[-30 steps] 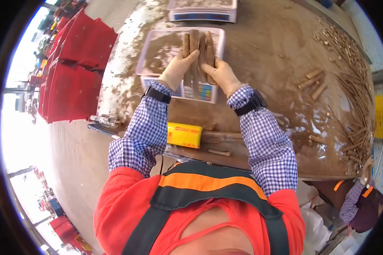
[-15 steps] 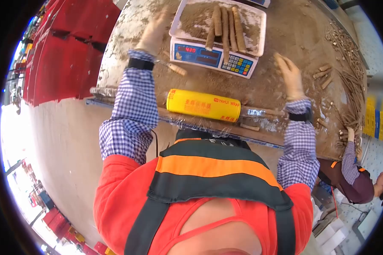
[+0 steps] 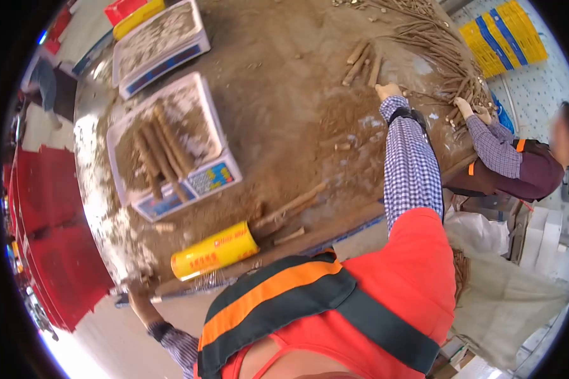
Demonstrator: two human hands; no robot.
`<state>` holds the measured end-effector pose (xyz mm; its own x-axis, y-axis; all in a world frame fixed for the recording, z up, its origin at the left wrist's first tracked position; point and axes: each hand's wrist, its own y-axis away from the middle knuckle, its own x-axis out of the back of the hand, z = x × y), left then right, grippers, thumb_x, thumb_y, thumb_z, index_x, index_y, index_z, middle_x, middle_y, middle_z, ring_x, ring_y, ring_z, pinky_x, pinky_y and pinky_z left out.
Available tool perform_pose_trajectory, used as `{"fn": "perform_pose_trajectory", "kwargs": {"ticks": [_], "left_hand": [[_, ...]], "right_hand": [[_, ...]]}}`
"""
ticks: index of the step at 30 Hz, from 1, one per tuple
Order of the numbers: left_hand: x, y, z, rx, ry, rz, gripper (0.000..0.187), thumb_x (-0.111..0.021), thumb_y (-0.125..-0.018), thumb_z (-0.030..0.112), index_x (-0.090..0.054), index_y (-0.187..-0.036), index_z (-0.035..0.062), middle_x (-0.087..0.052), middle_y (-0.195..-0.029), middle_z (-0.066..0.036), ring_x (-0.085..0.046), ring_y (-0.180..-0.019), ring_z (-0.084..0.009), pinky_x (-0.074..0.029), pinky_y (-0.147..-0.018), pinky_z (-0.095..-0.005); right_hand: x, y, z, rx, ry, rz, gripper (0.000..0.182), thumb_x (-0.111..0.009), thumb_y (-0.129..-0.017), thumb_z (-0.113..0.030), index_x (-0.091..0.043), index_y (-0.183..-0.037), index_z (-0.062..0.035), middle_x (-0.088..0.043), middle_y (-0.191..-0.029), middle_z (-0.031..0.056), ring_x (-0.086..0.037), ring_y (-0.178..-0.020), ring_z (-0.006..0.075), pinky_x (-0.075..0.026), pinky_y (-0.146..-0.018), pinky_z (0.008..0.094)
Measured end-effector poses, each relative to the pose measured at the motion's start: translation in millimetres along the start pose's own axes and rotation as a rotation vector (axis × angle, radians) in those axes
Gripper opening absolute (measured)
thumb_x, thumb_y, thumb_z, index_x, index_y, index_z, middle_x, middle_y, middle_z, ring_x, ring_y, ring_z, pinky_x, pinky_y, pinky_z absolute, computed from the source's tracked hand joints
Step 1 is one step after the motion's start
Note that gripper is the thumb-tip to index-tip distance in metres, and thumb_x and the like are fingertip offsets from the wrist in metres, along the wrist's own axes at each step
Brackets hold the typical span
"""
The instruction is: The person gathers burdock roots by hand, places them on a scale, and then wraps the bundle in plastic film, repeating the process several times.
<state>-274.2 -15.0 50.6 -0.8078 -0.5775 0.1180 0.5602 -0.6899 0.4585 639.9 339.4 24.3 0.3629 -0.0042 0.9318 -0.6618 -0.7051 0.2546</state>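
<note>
My right hand [image 3: 389, 91] is stretched far out over the table, its fingers looking curled together at the lower end of a short brown root [image 3: 375, 70]. What it grips, if anything, is too small to make out. Two more short roots [image 3: 356, 64] lie just left of it. Down by the table's near left edge, my left hand [image 3: 134, 288] is smeared, and its fingers are unclear. Several thick roots [image 3: 161, 150] rest in the soil-covered tray of a scale [image 3: 224, 140]. A yellow wrap roll [image 3: 215, 251] lies at the near edge, right of my left hand.
A second scale [image 3: 161, 47] stands at the back left. Thin roots [image 3: 430, 47] are heaped at the back right, where a co-worker [image 3: 528, 158] has both hands at the pile. Red crates [image 3: 54, 202] stand left of the table, yellow crates [image 3: 504, 39] at the upper right.
The view has turned and shifted right. My right hand has reached out to the short roots, its fingers no longer spread. My left hand has come back to the near edge.
</note>
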Motion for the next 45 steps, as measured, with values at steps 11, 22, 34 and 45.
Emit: {"fn": "perform_pose_trajectory", "kwargs": {"ticks": [11, 22, 34, 45], "left_hand": [[-105, 33, 40, 0.070, -0.069, 0.069, 0.034, -0.052, -0.099, 0.030, -0.059, -0.118, 0.0036, -0.062, -0.106, -0.005, -0.060, -0.099, -0.0145, -0.053, -0.077, -0.0299], [-211, 14, 92, -0.183, -0.103, -0.136, 0.035, -0.052, -0.100, 0.027, -0.059, -0.120, -0.0009, -0.066, -0.112, -0.008, -0.062, -0.102, -0.0138, -0.048, -0.083, -0.0274], [-181, -28, 127, -0.597, -0.217, -0.295, 0.038, -0.052, -0.099, 0.029, -0.061, -0.119, -0.0024, -0.066, -0.111, -0.008, -0.061, -0.098, -0.0146, -0.047, -0.085, -0.0251], [-282, -50, 171, -0.369, -0.367, -0.389, 0.062, -0.060, -0.092, 0.046, -0.052, -0.129, -0.0034, -0.059, -0.125, -0.020, -0.056, -0.116, -0.0263, -0.042, -0.103, -0.0351]], "right_hand": [[-70, -59, -77, 0.112, 0.007, -0.085, 0.069, -0.072, -0.075, -0.050, -0.059, -0.114, 0.0053, -0.066, -0.113, 0.0232, -0.066, -0.103, 0.0340, -0.052, -0.087, 0.0412], [-66, 305, -296, 1.081, -0.341, -0.434, 0.057, -0.058, -0.089, -0.042, -0.049, -0.130, -0.0028, -0.065, -0.110, 0.0244, -0.063, -0.102, 0.0396, -0.052, -0.088, 0.0439], [-49, 290, -284, 0.967, -0.188, -0.214, 0.070, -0.046, -0.091, -0.065, -0.060, -0.124, -0.0045, -0.064, -0.118, 0.0189, -0.061, -0.111, 0.0333, -0.047, -0.093, 0.0392], [-73, 295, -296, 0.983, -0.169, -0.303, 0.064, -0.057, -0.089, -0.056, -0.060, -0.122, -0.0014, -0.067, -0.113, 0.0193, -0.063, -0.109, 0.0298, -0.048, -0.093, 0.0374]]}}
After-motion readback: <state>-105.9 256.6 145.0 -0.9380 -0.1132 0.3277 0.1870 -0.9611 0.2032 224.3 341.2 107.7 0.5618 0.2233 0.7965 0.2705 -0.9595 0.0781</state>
